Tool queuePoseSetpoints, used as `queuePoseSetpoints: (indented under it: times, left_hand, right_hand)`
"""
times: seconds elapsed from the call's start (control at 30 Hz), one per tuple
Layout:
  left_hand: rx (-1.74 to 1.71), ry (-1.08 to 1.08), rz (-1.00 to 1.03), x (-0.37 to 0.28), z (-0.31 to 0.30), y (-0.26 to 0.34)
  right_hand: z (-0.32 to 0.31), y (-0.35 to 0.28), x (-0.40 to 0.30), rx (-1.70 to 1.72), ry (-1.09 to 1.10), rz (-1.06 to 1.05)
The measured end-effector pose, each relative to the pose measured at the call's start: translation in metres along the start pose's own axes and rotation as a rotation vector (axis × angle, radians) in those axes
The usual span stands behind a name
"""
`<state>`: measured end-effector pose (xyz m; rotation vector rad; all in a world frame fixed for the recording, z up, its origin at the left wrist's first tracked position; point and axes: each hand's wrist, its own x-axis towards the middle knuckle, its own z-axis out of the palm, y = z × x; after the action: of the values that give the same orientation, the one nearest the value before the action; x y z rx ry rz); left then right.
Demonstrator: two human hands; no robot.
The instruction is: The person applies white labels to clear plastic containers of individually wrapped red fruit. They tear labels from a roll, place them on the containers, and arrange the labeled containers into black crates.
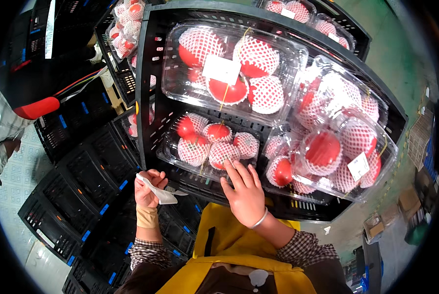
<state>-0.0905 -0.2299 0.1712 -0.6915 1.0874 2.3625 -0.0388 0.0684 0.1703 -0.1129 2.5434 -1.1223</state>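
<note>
My left hand (148, 189) holds a strip of white label backing paper (163, 194) beside the near left corner of a black plastic crate (143, 92). Fingers spread, my right hand (244, 194) rests at the near edge of a clear plastic clamshell box (168, 160) of red fruit in white foam nets. That box bears no label that I can see. Farther back in the crate, a clamshell (289, 55) with similar fruit carries a white label (221, 69). On the right, clamshells overlap, and the top one (385, 176) has a white label (358, 166).
Black crates (90, 165) with blue tabs stand in rows at the lower left. More fruit boxes lie in crates behind (315, 18) and at the upper left (125, 29). At the far left is another person's checked sleeve (6, 117). Cardboard boxes (409, 201) stand at the right.
</note>
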Motion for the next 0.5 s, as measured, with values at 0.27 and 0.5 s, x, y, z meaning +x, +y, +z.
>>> queuePoseSetpoints:
  times: [0.27,0.5]
  left_hand:
    - [-0.077,0.006,0.016,-0.003,-0.001,-0.001]
    - [-0.099,0.003,0.031,-0.004,-0.002,-0.003]
  right_hand:
    - [0.0,-0.01,0.003,-0.067,-0.051,0.01]
    - [0.001,-0.018,0.002,-0.101,-0.078,0.056]
